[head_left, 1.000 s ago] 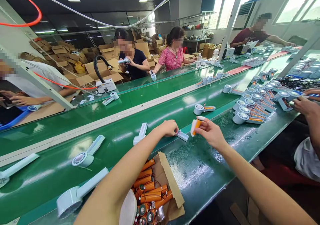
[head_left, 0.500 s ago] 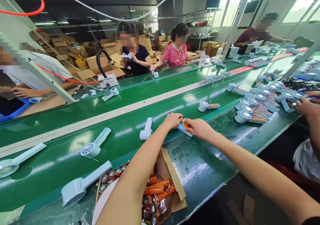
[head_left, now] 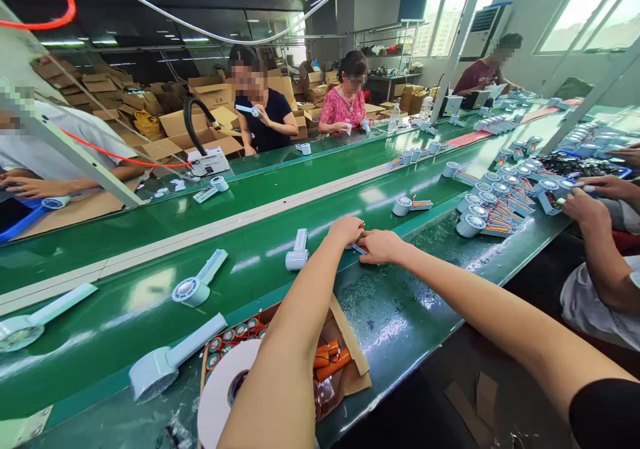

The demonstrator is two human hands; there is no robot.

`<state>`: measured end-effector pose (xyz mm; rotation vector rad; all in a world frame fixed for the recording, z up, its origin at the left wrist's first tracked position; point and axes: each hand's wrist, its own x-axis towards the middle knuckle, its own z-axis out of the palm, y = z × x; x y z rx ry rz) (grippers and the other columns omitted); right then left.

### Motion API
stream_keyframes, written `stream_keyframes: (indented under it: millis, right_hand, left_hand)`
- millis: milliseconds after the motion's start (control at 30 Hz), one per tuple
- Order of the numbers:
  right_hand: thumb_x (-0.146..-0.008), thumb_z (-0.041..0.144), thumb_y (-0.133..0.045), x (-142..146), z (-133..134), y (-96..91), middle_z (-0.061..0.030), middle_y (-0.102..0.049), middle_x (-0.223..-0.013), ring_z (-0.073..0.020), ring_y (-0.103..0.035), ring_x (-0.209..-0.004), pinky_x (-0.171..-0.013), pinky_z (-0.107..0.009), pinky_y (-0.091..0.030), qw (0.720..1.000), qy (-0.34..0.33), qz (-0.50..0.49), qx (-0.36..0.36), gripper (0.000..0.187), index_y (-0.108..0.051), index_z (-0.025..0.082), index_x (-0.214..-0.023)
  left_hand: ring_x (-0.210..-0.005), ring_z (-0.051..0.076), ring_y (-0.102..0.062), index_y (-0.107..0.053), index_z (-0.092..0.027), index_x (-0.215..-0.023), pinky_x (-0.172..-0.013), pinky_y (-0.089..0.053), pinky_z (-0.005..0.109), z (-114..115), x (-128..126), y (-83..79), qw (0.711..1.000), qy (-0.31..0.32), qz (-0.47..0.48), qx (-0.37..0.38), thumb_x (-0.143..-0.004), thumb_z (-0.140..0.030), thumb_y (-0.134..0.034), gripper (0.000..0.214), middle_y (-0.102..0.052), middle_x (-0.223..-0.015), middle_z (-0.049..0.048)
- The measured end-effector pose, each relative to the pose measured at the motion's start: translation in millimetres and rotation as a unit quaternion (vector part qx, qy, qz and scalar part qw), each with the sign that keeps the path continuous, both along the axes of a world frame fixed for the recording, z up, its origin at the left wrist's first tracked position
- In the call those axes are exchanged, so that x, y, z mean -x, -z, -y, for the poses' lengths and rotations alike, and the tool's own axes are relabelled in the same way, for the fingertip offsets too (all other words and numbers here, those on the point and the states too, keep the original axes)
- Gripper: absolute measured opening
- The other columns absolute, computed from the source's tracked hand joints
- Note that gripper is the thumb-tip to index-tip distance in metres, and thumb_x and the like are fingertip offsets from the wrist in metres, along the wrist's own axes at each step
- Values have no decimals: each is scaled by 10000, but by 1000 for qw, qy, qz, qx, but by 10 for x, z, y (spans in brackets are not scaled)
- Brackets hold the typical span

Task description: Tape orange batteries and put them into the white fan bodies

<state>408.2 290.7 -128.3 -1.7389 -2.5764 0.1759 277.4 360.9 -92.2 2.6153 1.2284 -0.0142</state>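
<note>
My left hand [head_left: 346,230] is closed in a pinch at the near edge of the belt. What its fingertips grip is hidden. Beside it my right hand [head_left: 381,245] is closed over a light-blue handheld fan body [head_left: 356,248], of which only a strip of handle shows. Below my left forearm is a carton [head_left: 350,342] of orange cylindrical batteries [head_left: 334,364] with wires. A white roll [head_left: 213,406] leans over that carton, partly covered by my arm. A fan body [head_left: 297,258] lies on the belt left of my hands.
More fan bodies lie at left [head_left: 193,291] and near the carton [head_left: 155,372]. Rows of fans with orange batteries [head_left: 493,202] stand at right, near a co-worker's hands [head_left: 587,206]. The green belt [head_left: 260,249] runs past a metal divider. Several people work around the line.
Both hands have drawn closer together, and the orange battery seen by my right fingers is now hidden. The view has shifted, showing more of the white roll. A co-worker across has raised a fan.
</note>
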Motion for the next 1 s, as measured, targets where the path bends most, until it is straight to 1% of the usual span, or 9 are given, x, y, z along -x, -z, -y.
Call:
stream_keyframes:
  millis: [100,233,367,467,600,700,833,933,1000]
  right_hand:
    - [-910,280,-651,-113,21,85,-113,-768,-1095,-246,-719,-1010,-897,-317,-526,998,-38,-52,-22,167,-782,190,-962]
    - [-996,281,-568,-379,193,316,-95,-785,-986,-213,-726,-919,-829,-292,-528,985,-39,-152,-71,237,-777,176,-1037]
    - [-984,349,-609,-524,192,503,-35,-764,-815,-208,-724,-733,-708,-317,-535,954,36,-275,-114,228,-761,205,-1075]
    - [-943,399,-664,-422,-21,475,-8,-728,-773,-214,-744,-824,-804,-325,-542,920,75,-363,-122,200,-753,220,-943]
    - [-840,334,-809,4,-58,144,-24,-724,-894,-302,-706,-1052,-943,-451,-539,905,92,-394,-136,171,-669,238,-819]
    - [-894,382,-753,511,533,-222,-33,-728,-980,-229,-687,-942,-841,-375,-562,904,55,-408,-115,184,-682,232,-974]
    - [-937,470,-695,1124,1753,-456,45,-725,-771,-109,-626,-608,-556,-215,-472,833,-214,-434,268,286,-680,216,-1069]
    - [-952,498,-671,1396,2402,-327,44,-678,-650,-84,-590,-550,-503,-196,-380,770,-372,-431,288,311,-685,209,-835]
    - [-994,442,-614,1465,2614,-205,32,-655,-599,-91,-574,-544,-491,-222,-332,773,-438,-389,242,389,-640,209,-684]
  left_hand:
    - [-1171,223,-648,-605,-202,-1339,-1011,-529,399,262,359,-321,999,9,39,-18,-977,-377,-628,403,-677,-1306,97]
    - [-1161,222,-648,-682,-243,-1208,-1006,-500,342,1153,1484,-542,995,7,82,-54,-968,-432,-622,312,-719,-1230,46]
    - [-1015,193,-688,-710,-273,-1059,-935,-548,332,2351,2643,-414,975,14,147,-164,-978,-353,-609,152,-764,-1027,23]
    - [-1199,302,-638,-668,-258,-1252,-1005,-550,454,2913,3082,-223,970,16,83,-229,-883,-462,-720,425,-740,-1225,88]
    - [-1346,337,-541,-602,-214,-1345,-1058,-528,483,3190,3111,-91,979,-2,37,-200,-901,-352,-701,476,-634,-1411,139]
    - [-1357,341,-523,-611,-212,-1288,-1097,-488,495,3299,2990,-113,963,-44,97,-249,-893,-285,-713,414,-663,-1329,141]
    - [-1377,350,-507,-647,-222,-1165,-1122,-456,513,3435,2845,-103,910,-106,168,-365,-830,-148,-766,364,-710,-1099,96]
    - [-1414,371,-492,-655,-237,-1138,-1148,-445,563,3496,2782,-31,898,-122,231,-353,-775,-50,-776,426,-702,-1106,70]
    - [-1386,370,-529,-666,-258,-1156,-1149,-453,585,3517,2770,22,892,-168,282,-311,-770,-81,-795,444,-698,-1148,56]
